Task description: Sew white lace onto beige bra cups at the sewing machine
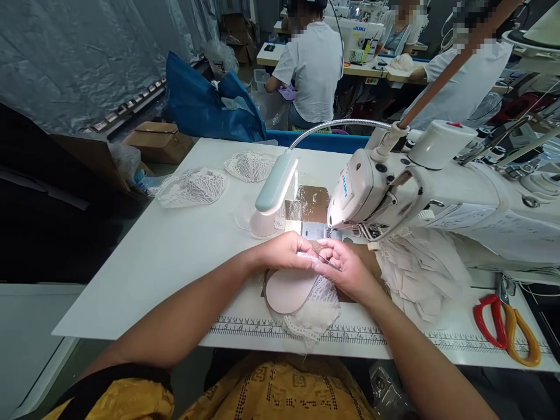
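In front of the sewing machine's needle area, my left hand (291, 249) pinches the upper edge of a bra cup piece with a pale pink pad (289, 290) and white lace (322, 297). The piece hangs down over the table's printed ruler. Close against it, my right hand (347, 271) is closed round a thin dark metal tool (329, 262), whose exact kind I cannot make out. The fingertips of both hands meet at the fabric's edge. Just behind them are the metal needle plate (311, 231) and the white JUKI sewing machine (363, 186).
A lamp (277, 181) on a bent neck overhangs the table (175, 268). Lace cups (192, 188) lie at the back left. Right of my hands are a heap of pale fabric pieces (422, 274) and scissors (492, 321). Other people (312, 70) sit beyond.
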{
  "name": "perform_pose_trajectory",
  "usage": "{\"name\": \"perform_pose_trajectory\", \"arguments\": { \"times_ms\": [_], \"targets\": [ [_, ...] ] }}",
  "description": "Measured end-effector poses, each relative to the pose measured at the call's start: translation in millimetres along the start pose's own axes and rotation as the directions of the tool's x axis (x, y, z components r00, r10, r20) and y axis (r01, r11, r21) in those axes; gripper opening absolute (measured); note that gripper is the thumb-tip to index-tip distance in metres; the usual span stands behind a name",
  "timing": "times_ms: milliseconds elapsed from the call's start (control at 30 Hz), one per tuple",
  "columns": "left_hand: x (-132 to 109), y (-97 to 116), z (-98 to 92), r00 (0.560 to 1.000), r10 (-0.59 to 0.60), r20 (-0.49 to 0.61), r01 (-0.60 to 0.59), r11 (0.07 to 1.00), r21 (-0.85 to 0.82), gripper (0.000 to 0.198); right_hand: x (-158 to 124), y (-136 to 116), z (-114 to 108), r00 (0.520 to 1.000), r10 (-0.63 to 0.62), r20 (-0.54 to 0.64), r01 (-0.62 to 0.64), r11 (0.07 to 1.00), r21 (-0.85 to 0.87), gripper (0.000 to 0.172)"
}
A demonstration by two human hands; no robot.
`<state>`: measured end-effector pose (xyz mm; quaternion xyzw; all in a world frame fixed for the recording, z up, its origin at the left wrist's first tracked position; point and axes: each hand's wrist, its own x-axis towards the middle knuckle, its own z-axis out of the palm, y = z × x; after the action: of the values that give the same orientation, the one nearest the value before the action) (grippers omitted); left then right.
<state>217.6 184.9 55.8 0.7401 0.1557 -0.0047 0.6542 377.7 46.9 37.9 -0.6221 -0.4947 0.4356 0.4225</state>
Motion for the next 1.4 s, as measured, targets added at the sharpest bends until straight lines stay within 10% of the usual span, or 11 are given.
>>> {"name": "perform_pose_trajectory", "arguments": {
  "times_ms": [133,400,600,867,1100,1267,1400],
  "targets": [
    [-8.4,12.7,-14.3,0.996,-0.038,0.085,0.017,0.97,0.241,0.028,-2.9,-4.8,-1.7,0.996,0.082,0.028,-0.078,0.987,-0.142,0.022],
    [-51.9,39.5,-29.6,0.967,0.055,-0.249,0.079,0.865,0.495,0.024,-12.0,-6.2,-11.3,0.998,0.057,0.017,-0.056,0.996,-0.069,0.019],
    [-72.8,13.3,-21.4,0.928,-0.312,-0.202,0.334,0.939,0.083,0.046,-16.8,1.3,-15.3,0.999,-0.044,0.032,0.045,0.997,-0.059,0.02],
    [-43.3,1.7,18.0,0.947,-0.233,-0.22,0.144,0.923,-0.357,0.035,-19.7,-0.1,-16.7,0.964,-0.033,0.264,0.071,0.988,-0.138,0.016],
    [-48.0,12.3,8.9,0.941,-0.085,-0.327,0.114,0.991,0.069,0.026,-21.9,-2.4,-31.1,0.984,-0.024,0.175,0.092,0.915,-0.392,0.013],
    [-45.6,22.8,-27.3,0.796,0.094,-0.597,0.238,0.86,0.452,0.036,-25.2,-11.7,-36.5,0.994,-0.094,-0.06,0.039,0.796,-0.604,0.025],
    [-17.9,9.0,-52.4,0.807,0.041,-0.589,0.318,0.81,0.492,0.051,-26.1,-16.3,-7.1,0.893,-0.34,0.294,0.449,0.694,-0.562,0.022]
  ]
}}
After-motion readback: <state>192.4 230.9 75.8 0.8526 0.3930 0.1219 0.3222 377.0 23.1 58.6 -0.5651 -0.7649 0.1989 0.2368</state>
